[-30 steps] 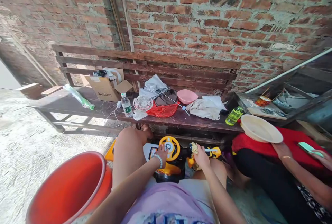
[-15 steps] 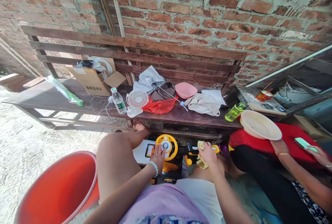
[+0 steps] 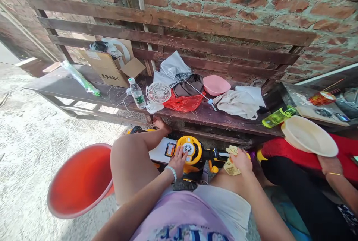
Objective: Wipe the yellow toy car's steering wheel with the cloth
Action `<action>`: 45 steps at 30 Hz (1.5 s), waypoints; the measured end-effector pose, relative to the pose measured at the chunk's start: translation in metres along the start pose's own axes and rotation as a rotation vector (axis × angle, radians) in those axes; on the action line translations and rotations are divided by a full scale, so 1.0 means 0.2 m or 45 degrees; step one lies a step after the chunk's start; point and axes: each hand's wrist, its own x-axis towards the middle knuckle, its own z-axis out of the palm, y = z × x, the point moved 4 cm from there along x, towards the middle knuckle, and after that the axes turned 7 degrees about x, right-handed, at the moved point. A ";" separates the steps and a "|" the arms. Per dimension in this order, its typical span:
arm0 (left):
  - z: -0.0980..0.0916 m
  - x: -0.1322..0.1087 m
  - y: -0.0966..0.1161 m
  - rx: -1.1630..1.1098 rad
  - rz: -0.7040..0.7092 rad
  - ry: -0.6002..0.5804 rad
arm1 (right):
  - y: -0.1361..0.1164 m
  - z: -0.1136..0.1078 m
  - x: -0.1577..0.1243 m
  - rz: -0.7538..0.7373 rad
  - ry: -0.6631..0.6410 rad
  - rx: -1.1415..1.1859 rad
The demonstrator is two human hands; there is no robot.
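- Just below the front edge of the wooden bench (image 3: 195, 119), between my knees, stands a yellow and black toy car (image 3: 195, 167), and both my hands are on it.
- My left hand (image 3: 179, 162) lies on the toy's yellow steering wheel (image 3: 189, 148), on the side away from the bench, with my fingers curled against the rim. A white bead bracelet (image 3: 171, 173) sits on that wrist.
- My right hand (image 3: 242, 161) is bunched around a pale yellow cloth (image 3: 229, 163). My fingers pinch it and press it against the toy's black and yellow bar (image 3: 219, 155), close under the bench's edge.
- On the bench's seat, from its left end, there are:
  - an open cardboard box (image 3: 112, 70) against the backrest;
  - a water bottle (image 3: 137, 94) standing upright;
  - a small white fan (image 3: 158, 94) just beside the bottle;
  - a red plastic bag (image 3: 183, 103) touching the fan's base;
  - a pink bowl (image 3: 216, 85) nearer the backrest;
  - a white cloth bag (image 3: 237, 104);
  - a green bottle (image 3: 278, 116) lying on its side at the right end.
- In front of the bench's left half, on the ground beside my left knee, an orange basin (image 3: 81, 179) sits tilted.
- Past the bench's right end, another person's hand (image 3: 331, 164) holds up a cream plate (image 3: 309, 136).
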 end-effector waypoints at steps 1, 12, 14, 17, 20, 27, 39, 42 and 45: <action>0.00 0.00 0.00 -0.009 0.004 0.002 | 0.03 -0.01 0.02 0.054 0.003 0.015; -0.13 -0.07 -0.02 -0.208 -0.028 -0.008 | -0.53 -0.03 -0.04 -0.413 0.235 1.144; -0.11 -0.07 -0.02 -0.180 -0.028 -0.015 | -0.75 -0.01 -0.09 -0.608 0.170 1.007; -0.05 -0.05 -0.02 -0.066 -0.062 -0.027 | -1.01 0.07 -0.16 -0.691 -0.043 0.640; 0.02 -0.03 -0.04 0.000 -0.074 -0.020 | -1.11 0.16 -0.17 -0.587 -0.145 0.399; 0.03 -0.02 -0.08 -0.057 -0.002 0.066 | -0.94 0.24 -0.16 -0.437 -0.086 0.579; -0.03 -0.04 -0.10 -0.329 0.056 0.125 | -0.76 0.30 -0.66 -0.441 -0.201 0.000; -0.01 -0.04 -0.11 -0.396 0.096 0.149 | -0.75 0.23 -0.60 -0.514 -0.254 0.033; 0.02 -0.03 -0.12 -0.456 0.141 0.182 | -0.84 0.12 -0.45 -0.593 -0.099 0.099</action>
